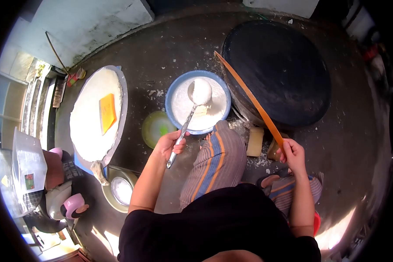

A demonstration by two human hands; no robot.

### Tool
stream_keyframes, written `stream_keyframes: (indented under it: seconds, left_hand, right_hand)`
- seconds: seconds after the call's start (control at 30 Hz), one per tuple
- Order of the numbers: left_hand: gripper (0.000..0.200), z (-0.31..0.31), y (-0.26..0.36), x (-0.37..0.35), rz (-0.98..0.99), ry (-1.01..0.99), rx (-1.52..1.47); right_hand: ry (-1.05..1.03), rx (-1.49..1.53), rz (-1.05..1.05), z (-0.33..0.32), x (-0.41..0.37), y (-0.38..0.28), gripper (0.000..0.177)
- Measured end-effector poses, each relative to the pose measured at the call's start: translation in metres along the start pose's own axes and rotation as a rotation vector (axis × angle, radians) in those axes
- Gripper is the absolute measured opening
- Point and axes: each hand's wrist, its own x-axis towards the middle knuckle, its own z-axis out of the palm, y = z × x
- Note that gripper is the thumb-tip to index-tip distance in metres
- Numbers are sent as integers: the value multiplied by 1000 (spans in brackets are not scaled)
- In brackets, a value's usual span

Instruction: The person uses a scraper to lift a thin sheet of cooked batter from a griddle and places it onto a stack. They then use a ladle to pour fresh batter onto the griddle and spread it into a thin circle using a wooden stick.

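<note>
My left hand (168,146) was closed around the handle of a metal ladle (188,118). Its cup, full of white batter, hung over the blue bowl (167,102) on the floor before my knee. My right hand (292,153) gripped the end of a long orange stick (249,97), which leaned across the black round griddle (284,65). A small green bowl (155,126) stood just beside the blue one.

Batter ladle up, stick on griddle
Left hand (167,144) lifts full ladle (201,92) over blue bowl (172,94); right hand (293,155) rests orange stick (249,97) across black griddle (284,65).
</note>
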Motion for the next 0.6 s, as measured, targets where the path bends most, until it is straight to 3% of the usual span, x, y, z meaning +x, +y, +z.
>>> stream_keyframes:
  seconds: [0.27,0.37,0.5,0.6]
  left_hand:
    - [24,36,28,-70,298,-32,92]
    - [25,51,39,-75,343,-65,84]
    - [26,82,61,-75,376,-83,98]
    - [27,110,80,-66,386,-189,73]
  right_hand:
    - [22,108,39,-6,-3,8,18]
    - [-37,169,121,-9,-13,1,19]
    - [-88,187,44,-16,-21,6,17]
    - [-6,167,43,-19,-20,5,13]
